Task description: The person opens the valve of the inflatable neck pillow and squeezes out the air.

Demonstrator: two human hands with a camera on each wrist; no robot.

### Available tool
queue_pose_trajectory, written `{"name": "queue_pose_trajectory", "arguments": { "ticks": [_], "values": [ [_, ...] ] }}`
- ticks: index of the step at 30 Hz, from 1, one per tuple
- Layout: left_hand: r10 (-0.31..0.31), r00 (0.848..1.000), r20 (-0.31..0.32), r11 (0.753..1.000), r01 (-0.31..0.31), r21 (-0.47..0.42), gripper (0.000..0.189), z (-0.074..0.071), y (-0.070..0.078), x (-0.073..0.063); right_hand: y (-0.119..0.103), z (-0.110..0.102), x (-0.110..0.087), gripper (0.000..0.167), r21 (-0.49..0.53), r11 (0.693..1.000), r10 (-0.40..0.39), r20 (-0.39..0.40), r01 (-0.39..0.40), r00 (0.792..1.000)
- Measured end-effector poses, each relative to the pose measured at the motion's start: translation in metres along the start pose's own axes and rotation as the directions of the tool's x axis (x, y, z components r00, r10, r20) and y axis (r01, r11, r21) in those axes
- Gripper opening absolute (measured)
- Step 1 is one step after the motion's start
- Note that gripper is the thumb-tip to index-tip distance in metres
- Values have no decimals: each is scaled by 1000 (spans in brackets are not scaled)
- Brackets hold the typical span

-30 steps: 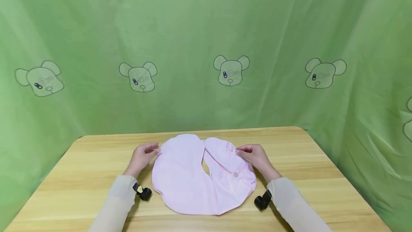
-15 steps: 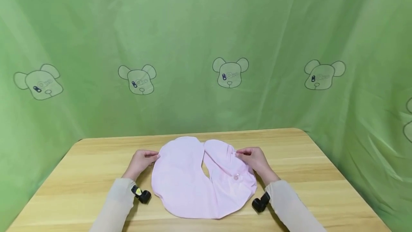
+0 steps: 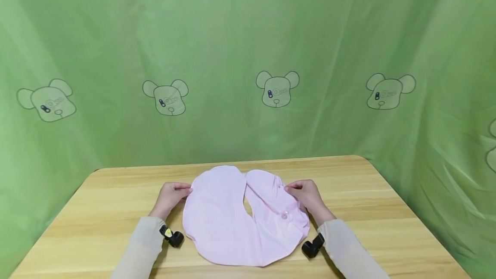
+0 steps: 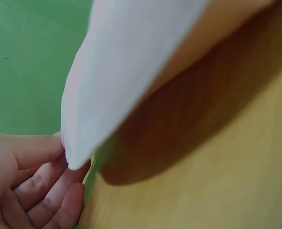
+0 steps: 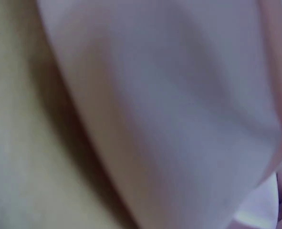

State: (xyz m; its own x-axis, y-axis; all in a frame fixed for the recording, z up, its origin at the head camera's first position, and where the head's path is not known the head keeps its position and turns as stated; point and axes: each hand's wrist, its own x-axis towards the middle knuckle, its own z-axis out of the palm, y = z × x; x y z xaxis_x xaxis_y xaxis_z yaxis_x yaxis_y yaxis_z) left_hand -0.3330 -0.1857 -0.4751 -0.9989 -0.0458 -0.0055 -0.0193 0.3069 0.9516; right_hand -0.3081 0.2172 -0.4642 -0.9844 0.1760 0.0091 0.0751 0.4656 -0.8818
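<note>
A limp, pale pink swim ring (image 3: 221, 214), deflated and wrinkled on its right half, is spread over the wooden table. Its centre opening has narrowed to a slit, and a small round clear valve (image 3: 284, 215) sits on the right half. My left hand (image 3: 169, 197) pinches the left edge between thumb and fingers. Seen from the left wrist, the ring's edge (image 4: 112, 76) is raised off the wood and casts a shadow. My right hand (image 3: 308, 195) pinches the upper right edge. In the right wrist view the pink sheet (image 5: 179, 119) hides nearly all of that hand.
Wood-grain table (image 3: 97, 214) extends on both sides of the ring. A green curtain (image 3: 221, 128) printed with bear heads hangs behind the table and along its sides. A black wrist camera (image 3: 176, 239) is strapped at each cuff.
My left hand's fingers have closed together onto the ring's left edge. The right hand keeps its hold. The whole head view has shifted slightly, with everything a little lower in it.
</note>
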Motion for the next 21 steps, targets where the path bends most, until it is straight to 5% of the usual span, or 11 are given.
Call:
{"name": "queue_pose_trajectory", "arguments": {
  "ticks": [14,21],
  "values": [
    [-35,999,-3,999,35,-29,26,-10,4,-1,15,-24,1,30,217,973,83,-33,-74,996],
    [-33,999,16,998,34,-56,27,-15,-1,1,22,-35,3,33,345,933,108,11,-105,994]
  ]
}}
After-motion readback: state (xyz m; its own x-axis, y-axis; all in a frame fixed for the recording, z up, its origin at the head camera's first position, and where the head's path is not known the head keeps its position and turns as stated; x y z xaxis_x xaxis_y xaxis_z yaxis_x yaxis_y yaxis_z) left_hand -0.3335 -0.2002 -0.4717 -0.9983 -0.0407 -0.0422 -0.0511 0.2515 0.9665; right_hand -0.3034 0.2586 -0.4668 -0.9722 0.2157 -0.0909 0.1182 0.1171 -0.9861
